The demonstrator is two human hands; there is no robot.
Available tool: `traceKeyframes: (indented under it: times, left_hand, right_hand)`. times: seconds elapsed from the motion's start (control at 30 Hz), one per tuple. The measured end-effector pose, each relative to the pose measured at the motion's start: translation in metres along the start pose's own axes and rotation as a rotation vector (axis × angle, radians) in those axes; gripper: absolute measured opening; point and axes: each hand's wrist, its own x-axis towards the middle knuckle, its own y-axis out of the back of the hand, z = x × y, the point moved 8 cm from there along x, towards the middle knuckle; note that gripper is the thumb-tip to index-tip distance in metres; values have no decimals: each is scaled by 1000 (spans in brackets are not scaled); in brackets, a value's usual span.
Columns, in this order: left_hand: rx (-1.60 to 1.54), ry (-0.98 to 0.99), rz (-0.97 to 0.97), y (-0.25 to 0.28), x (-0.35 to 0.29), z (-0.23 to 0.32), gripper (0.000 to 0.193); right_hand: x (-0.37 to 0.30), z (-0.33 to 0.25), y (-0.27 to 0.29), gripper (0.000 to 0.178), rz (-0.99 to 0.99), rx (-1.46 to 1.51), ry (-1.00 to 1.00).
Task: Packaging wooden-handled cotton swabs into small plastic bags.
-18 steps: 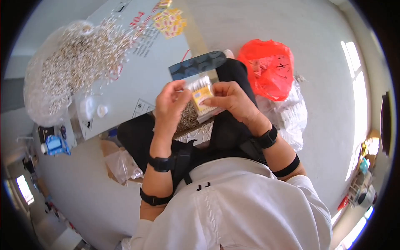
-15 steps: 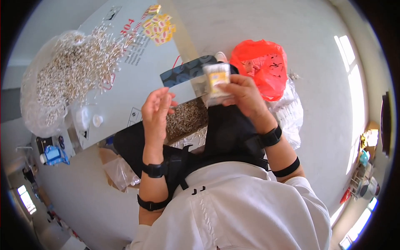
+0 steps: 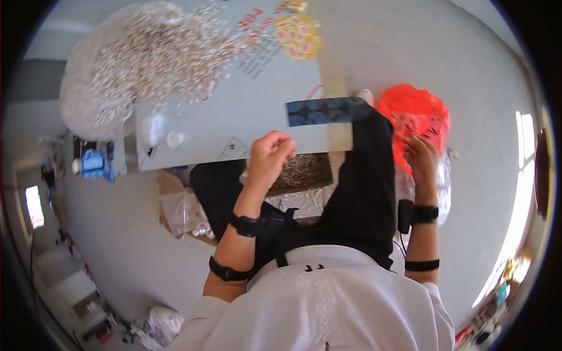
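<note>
My left hand (image 3: 271, 159) hovers over the near edge of the table, beside the box of cotton swabs (image 3: 304, 171) between my knees. Its fingers curl in toward the thumb, and I see nothing in them. Over at the right, my right hand (image 3: 421, 157) is at the near side of the red plastic bag (image 3: 417, 96), fingers apart and partly extended, nothing visible in them. Pinkish pieces show inside that bag. Below it, a clear-white plastic bag (image 3: 444, 196) is partly hidden by my right hand and forearm. The packet of cotton swabs is out of sight.
A large heap of loose cotton swabs (image 3: 158, 52) spills from a clear bag on the grey table (image 3: 234, 120). Yellow printed cards (image 3: 297, 36) lie at its far edge. A dark blue patterned strip (image 3: 322, 111) crosses the right edge. A carton with plastic (image 3: 181, 210) stands below left.
My right hand has moved right to the red bag, and the packet of cotton swabs has left it. My left hand's fingers have curled in. The whole view has shifted.
</note>
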Motion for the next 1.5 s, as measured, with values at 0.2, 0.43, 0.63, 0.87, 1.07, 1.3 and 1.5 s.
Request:
traceKeyframes:
  times: [0.2, 0.43, 0.63, 0.87, 1.07, 1.3, 1.5]
  left_hand:
    - [76, -46, 264, 88, 0, 7, 12]
    - [333, -142, 782, 308, -4, -5, 7]
    - [719, -189, 1181, 447, 3, -13, 17]
    - [822, 232, 876, 468, 44, -50, 29]
    - [1020, 8, 1248, 464, 25, -33, 21]
    - [747, 92, 1071, 469, 30, -40, 18]
    - [653, -131, 1183, 463, 25, -17, 10]
  right_hand:
    - [-35, -39, -115, 16, -211, -126, 182]
    - [-65, 3, -218, 14, -552, -403, 158]
    - [-85, 48, -255, 14, -637, -488, 61]
    - [-89, 65, -267, 14, -624, -591, 7]
    - [-93, 67, -280, 14, -633, -603, 10]
    - [-97, 72, -284, 13, -654, -602, 14]
    - [-96, 65, -285, 14, -634, -676, 52]
